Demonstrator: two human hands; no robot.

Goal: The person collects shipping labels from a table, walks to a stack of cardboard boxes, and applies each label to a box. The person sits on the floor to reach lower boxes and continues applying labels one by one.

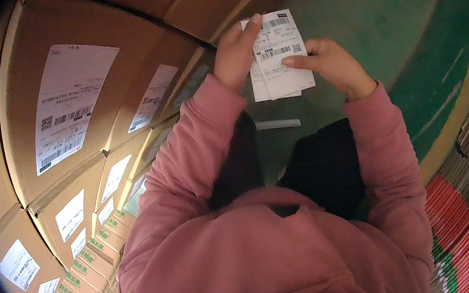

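In front of me, above the green floor, both hands hold a few white printed shipping labels [285, 76] that overlap one another. My left hand [238, 50] grips them at their upper left edge, its thumb on top. At the right edge my right hand [333, 63] pinches them, thumb across the front label and fingers behind. The labels bear barcodes, a square code and print. Left of my left hand stand stacked cardboard boxes, the nearest a large brown carton [110, 42] with a big white label [73, 102] stuck on its face.
More labelled cartons [54, 187] rise along the left, with smaller boxes bearing green print [86, 278] below them. At the right lie stacks of flattened red and brown cardboard [459, 222], past a yellow floor line [454, 123]. A white strip [278, 124] lies on the green floor [345, 7].
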